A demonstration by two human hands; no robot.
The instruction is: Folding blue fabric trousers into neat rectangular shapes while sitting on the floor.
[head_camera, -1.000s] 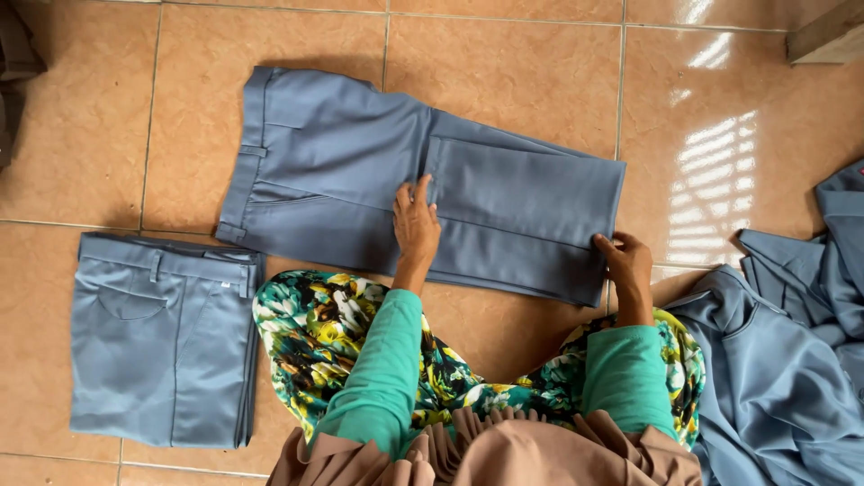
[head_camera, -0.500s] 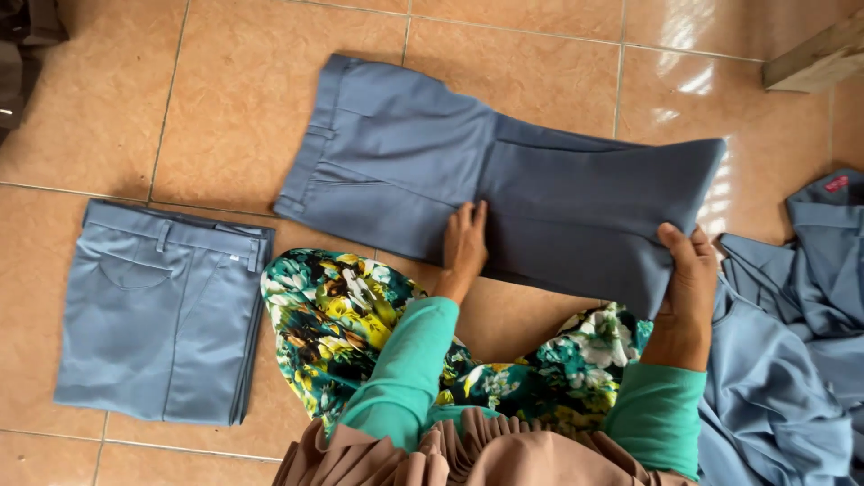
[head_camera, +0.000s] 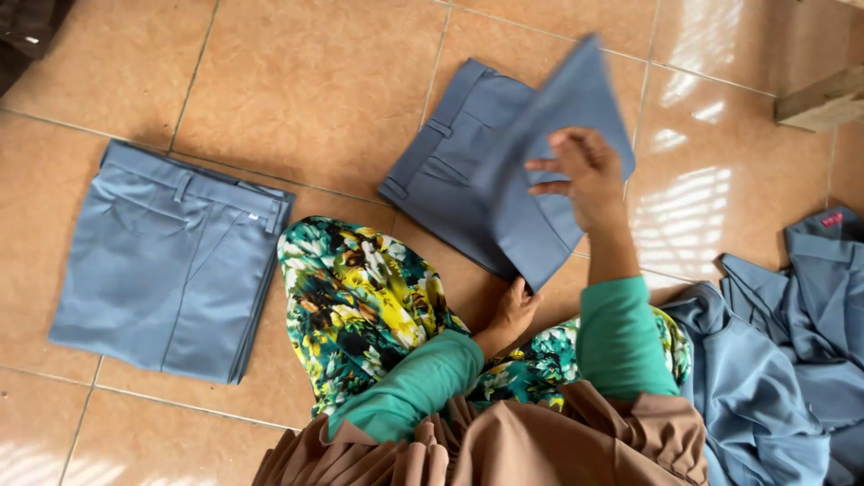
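Observation:
Grey-blue trousers (head_camera: 468, 171) lie on the tiled floor in front of me, waistband to the left. My right hand (head_camera: 580, 171) grips the leg end and holds it lifted over the upper half, mid-fold. My left hand (head_camera: 515, 310) pinches the near bottom corner of the same trousers at the fold. Both sleeves are green, over a floral skirt (head_camera: 360, 306).
A neat stack of folded grey-blue trousers (head_camera: 171, 261) sits on the floor to my left. A heap of loose blue-grey garments (head_camera: 783, 360) lies at my right. A wooden piece (head_camera: 823, 103) is at far right, dark cloth (head_camera: 27, 31) at top left.
My right hand has lifted the trouser legs off the floor and swung them leftward over the waist half. My left hand slid down to the near edge. The camera view shifted left.

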